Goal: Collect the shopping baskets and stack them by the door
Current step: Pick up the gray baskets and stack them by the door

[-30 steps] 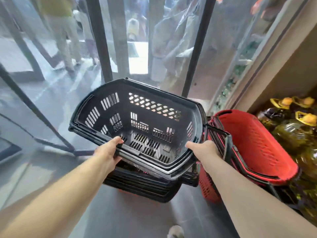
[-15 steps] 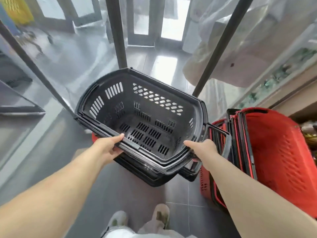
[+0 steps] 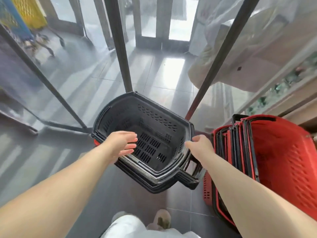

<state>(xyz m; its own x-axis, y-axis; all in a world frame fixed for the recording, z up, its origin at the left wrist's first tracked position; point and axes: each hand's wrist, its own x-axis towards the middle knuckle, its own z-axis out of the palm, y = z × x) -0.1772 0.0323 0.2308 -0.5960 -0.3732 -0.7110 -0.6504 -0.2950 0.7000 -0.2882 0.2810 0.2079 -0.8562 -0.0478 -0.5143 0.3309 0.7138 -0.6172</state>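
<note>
Black baskets [image 3: 130, 115]: several nested in one stack, standing upright on the floor [image 3: 65, 160], close against the dark posts [image 3: 122, 57] of the glass door [image 3: 82, 79].
Handles [image 3: 193, 170]: folded down at the near right corner of the stack.
Left hand [image 3: 122, 145]: above the near left rim, palm turned inward; fingers [image 3: 130, 135] straight and spread, holding nothing.
Right hand [image 3: 200, 145]: by the right rim; fingers loosely bent, gripping nothing. Contact with rim: cannot tell.
Red baskets [image 3: 277, 152]: second nested stack, tipped on its side, just right of the black one.
Red edge [image 3: 97, 142]: shows under the black stack, left side.
Shoes [image 3: 162, 219]: on the floor, near the stack.
</note>
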